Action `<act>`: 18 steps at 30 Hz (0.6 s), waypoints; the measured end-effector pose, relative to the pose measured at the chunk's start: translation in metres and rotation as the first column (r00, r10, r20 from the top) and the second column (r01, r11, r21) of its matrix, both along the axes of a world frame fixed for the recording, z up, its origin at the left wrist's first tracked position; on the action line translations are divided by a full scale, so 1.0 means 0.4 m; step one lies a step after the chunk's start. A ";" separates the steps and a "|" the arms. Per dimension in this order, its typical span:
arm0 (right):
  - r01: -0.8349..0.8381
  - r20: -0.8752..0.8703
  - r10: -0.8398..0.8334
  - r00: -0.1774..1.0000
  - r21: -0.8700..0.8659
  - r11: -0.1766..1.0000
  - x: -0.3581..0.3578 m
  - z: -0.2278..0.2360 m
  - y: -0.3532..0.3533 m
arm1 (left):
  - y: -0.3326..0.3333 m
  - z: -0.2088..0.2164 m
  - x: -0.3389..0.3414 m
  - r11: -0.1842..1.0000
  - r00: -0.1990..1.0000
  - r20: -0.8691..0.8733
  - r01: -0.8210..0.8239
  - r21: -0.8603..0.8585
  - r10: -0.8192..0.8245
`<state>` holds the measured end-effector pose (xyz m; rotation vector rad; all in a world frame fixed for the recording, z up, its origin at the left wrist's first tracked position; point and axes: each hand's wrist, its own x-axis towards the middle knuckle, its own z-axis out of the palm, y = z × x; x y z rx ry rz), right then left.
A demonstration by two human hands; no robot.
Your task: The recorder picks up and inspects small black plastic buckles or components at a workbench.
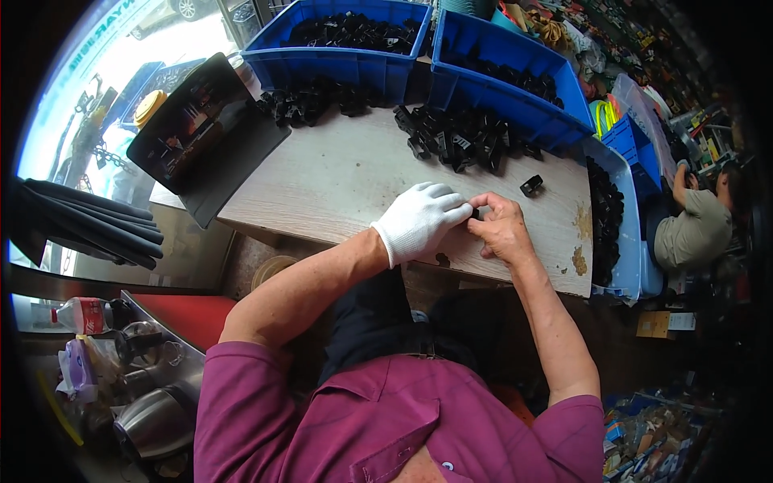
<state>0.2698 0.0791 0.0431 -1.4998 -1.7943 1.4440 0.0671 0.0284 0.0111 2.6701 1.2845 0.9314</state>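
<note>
In a white knitted glove, my left hand (423, 216) is closed over the near edge of the table. My bare right hand (502, 231) meets it, thumb and forefinger pinched. Between the fingertips of both hands shows a small black part (476, 215), mostly hidden by the fingers. One loose black plastic piece (531, 186) lies on the tabletop beyond my right hand. Farther back is a heap of similar black pieces (460, 138), and a second heap (316, 100) sits to its left.
Two blue bins (334, 68) (515, 101) of black pieces stand along the back of the table (338, 173). A light-blue tub (630, 241) adjoins its right end. A propped tablet (193, 121) is at left. Another person (692, 225) crouches far right. A steel kettle (157, 423) stands lower left.
</note>
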 end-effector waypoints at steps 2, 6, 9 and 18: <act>-0.002 0.032 0.002 0.999 0.019 1.000 0.005 -0.003 -0.001 | 0.002 0.004 0.008 1.000 0.998 0.057 0.000 0.005 0.000; 0.024 -0.047 -0.024 0.999 0.003 1.000 0.015 -0.007 -0.001 | 0.001 0.033 -0.026 0.929 0.918 0.210 -0.359 0.087 0.336; 0.030 -0.126 -0.029 0.992 0.009 1.000 0.028 -0.016 -0.001 | 0.068 0.026 -0.151 0.746 0.750 0.229 -0.655 0.121 0.621; 0.222 -0.225 -0.240 0.945 -0.103 0.970 0.117 0.009 0.029 | 0.165 -0.015 -0.321 0.575 0.561 -0.149 -0.816 0.066 0.814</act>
